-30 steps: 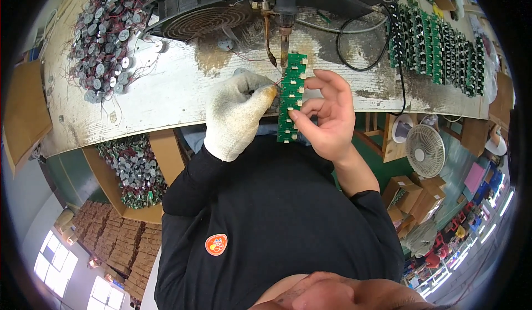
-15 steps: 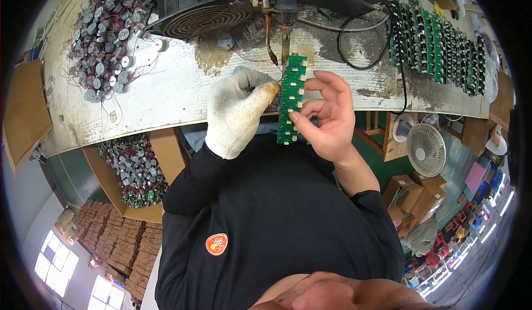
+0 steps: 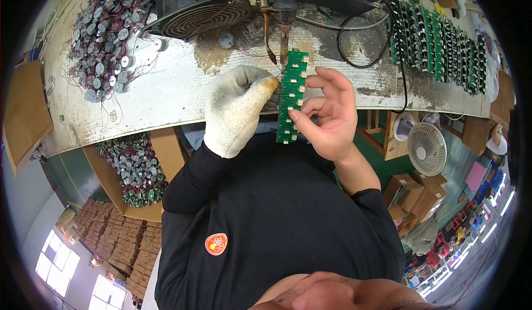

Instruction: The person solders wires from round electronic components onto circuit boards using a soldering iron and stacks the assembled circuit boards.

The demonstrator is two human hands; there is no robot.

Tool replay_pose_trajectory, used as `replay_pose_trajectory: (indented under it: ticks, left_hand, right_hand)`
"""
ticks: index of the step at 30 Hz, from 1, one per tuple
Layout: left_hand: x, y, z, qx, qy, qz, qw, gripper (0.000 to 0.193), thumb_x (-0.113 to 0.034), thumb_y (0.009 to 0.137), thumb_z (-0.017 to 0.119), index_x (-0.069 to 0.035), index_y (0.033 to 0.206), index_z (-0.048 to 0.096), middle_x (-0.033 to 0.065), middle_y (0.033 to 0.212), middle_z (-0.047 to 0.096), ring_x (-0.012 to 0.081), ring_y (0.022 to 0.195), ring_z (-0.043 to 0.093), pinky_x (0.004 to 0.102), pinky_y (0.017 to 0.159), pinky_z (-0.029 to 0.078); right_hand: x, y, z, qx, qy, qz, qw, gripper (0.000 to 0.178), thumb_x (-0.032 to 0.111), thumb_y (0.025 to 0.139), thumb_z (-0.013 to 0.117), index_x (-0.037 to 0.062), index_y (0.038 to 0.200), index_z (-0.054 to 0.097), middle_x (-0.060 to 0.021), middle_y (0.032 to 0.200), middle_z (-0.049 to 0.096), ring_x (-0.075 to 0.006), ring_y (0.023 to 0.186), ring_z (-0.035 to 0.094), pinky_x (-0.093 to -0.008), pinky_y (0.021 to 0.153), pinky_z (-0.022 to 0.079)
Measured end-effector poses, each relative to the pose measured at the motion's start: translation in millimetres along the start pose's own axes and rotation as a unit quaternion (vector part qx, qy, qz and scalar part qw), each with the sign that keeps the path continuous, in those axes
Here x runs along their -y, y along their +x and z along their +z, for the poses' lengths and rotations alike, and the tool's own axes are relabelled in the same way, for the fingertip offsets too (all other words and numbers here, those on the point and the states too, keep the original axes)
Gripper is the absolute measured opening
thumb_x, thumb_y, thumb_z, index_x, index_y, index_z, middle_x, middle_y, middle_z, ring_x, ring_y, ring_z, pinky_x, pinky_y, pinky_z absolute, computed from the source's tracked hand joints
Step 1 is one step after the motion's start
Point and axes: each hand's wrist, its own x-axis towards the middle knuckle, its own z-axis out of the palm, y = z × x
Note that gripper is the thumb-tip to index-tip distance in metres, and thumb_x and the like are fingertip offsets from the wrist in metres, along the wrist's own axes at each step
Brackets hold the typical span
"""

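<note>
A long green circuit board strip [image 3: 290, 96] with small white connectors stands lengthwise in front of me, its far end beside the soldering iron tip [image 3: 284, 49]. My right hand [image 3: 328, 113], bare, holds the strip by its right edge between thumb and fingers. On the strip's left side my left hand [image 3: 235, 107], in a white knitted glove with a stained thumb, pinches a thin wire close to the board's far part. A round metal disc-shaped part [image 3: 226, 40] lies beyond the glove, its red wire trailing toward the iron. The glove hides most of the pinched wire.
Many wired round metal parts [image 3: 105, 38] are heaped at the left. Rows of green boards [image 3: 438, 46] stand at the right. A black fan [image 3: 205, 19], a copper-coloured tube [image 3: 267, 38] and a black cable [image 3: 339, 46] surround the iron. A cardboard box [image 3: 166, 155] sits below the table edge.
The board strip has shifted slightly away from me, toward the iron. Both hands keep their grips; the gloved hand has moved a little to the left.
</note>
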Motion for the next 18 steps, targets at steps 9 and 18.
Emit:
replay_pose_trajectory:
  ticks: [9, 18]
  left_hand:
    - [8, 6, -6, -0.019, 0.052, -0.002, 0.998, 0.019, -0.014, 0.084, 0.063, 0.005, 0.086, 0.065, 0.0049, 0.074, 0.064, 0.0080, 0.068, 0.056, 0.0237, 0.061, 0.044]
    - [8, 9, -29, -0.018, 0.256, 0.273, 0.927, 0.038, -0.012, 0.072, 0.074, 0.003, 0.103, 0.058, 0.0164, 0.103, 0.058, 0.0277, 0.095, 0.059, 0.0337, 0.082, 0.049]
  right_hand:
    - [-4, 1, 4, -0.006, 0.009, 0.024, 1.000, 0.071, -0.015, 0.074, 0.064, -0.0005, 0.133, 0.029, -0.0148, 0.116, 0.051, -0.0089, 0.068, 0.059, -0.0175, 0.056, 0.045]
    - [-4, 4, 0, -0.042, -0.019, 0.053, 0.998, 0.074, -0.011, 0.074, 0.068, 0.0041, 0.135, 0.029, -0.0147, 0.117, 0.049, -0.0089, 0.066, 0.059, -0.0190, 0.058, 0.046]
